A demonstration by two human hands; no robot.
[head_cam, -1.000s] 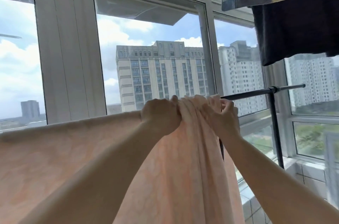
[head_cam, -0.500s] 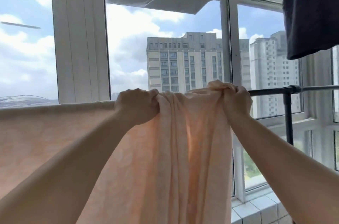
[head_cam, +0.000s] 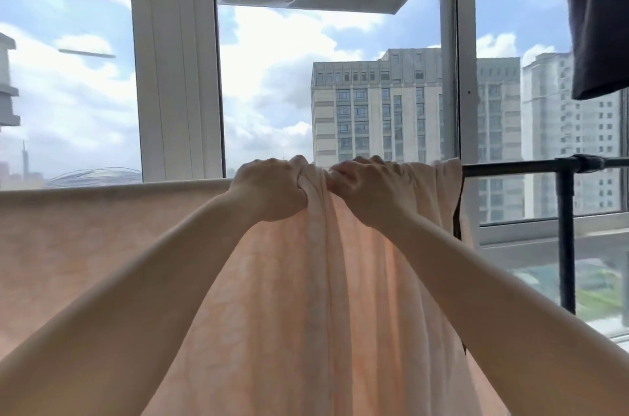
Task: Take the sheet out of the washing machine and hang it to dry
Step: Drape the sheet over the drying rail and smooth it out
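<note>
A pale peach sheet (head_cam: 102, 238) hangs over a black drying-rack bar (head_cam: 510, 168) in front of the window. Left of my hands it lies spread flat along the bar; under my hands it is bunched into folds. My left hand (head_cam: 269, 189) grips a bunch of the sheet at the bar's top. My right hand (head_cam: 369, 189) grips the gathered folds right beside it, the two hands almost touching. More bunched fabric sits on the bar to the right of my right hand, ending near the bare part of the bar.
The rack's black upright post (head_cam: 566, 238) stands at the right. A dark garment (head_cam: 599, 17) hangs from above at the top right. White window frames (head_cam: 177, 58) and glass lie just behind the bar.
My right hand slid left along the bar, back beside my left hand, leaving spread folds to its right. The view has shifted left, so the rack post sits further right in frame.
</note>
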